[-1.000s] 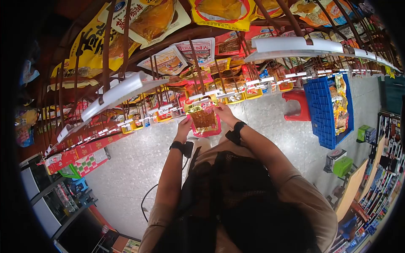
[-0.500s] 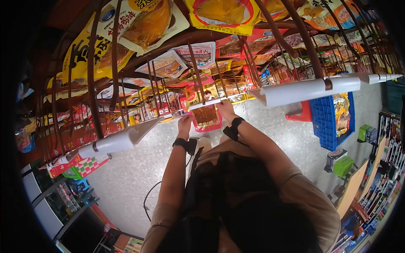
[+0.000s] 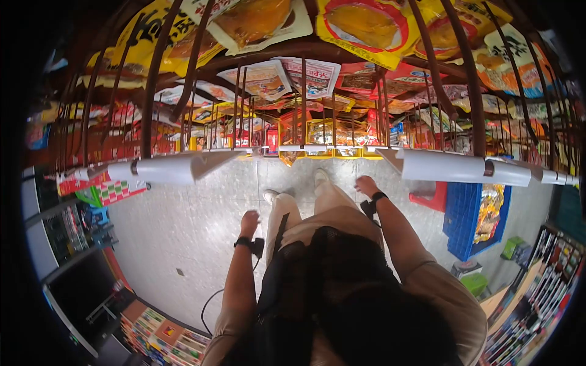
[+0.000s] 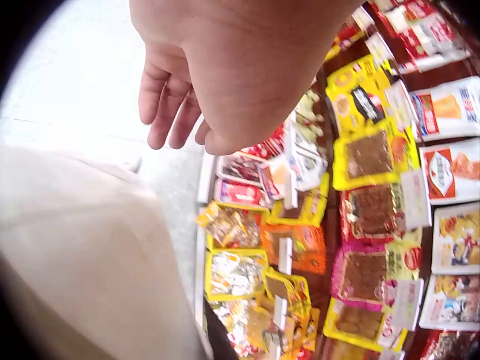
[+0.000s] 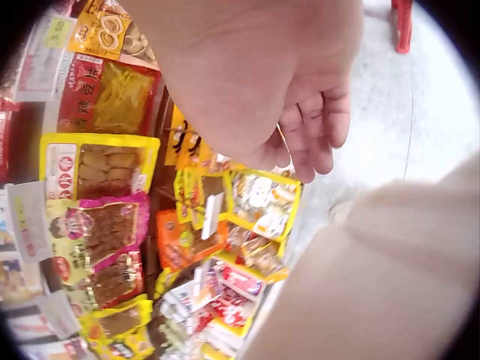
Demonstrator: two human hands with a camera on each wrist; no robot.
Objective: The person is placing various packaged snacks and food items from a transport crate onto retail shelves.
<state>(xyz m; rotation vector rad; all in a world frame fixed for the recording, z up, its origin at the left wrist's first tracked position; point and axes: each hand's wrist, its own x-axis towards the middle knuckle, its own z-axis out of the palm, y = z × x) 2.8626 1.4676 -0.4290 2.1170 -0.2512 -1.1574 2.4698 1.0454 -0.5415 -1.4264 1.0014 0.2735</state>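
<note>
My left hand (image 3: pixel 249 223) hangs over the floor in front of a snack rack, its fingers loosely bent around nothing. In the left wrist view, the left palm (image 4: pixel 240 67) partly covers the lower packets. Farther right, my right hand (image 3: pixel 366 185) is also empty, held apart from the shelf front. Its fingers (image 5: pixel 304 135) droop slightly in the right wrist view. A pink-edged packet of brown food (image 4: pixel 364 274) hangs on the rack among other flat packets; it also shows in the right wrist view, left of the hand (image 5: pixel 112 229).
Hooks with white price strips (image 3: pixel 464 168) jut out at the front. Yellow bins (image 4: pixel 236 271) of small snacks line the rack's bottom. A blue crate (image 3: pixel 467 213) of packets and a red stool (image 3: pixel 429 196) stand at the right. Shelves (image 3: pixel 162 335) are behind.
Both hands held the pink-edged packet at the rack front one second ago. They have since let go and drawn back and apart. The head view has shifted as well.
</note>
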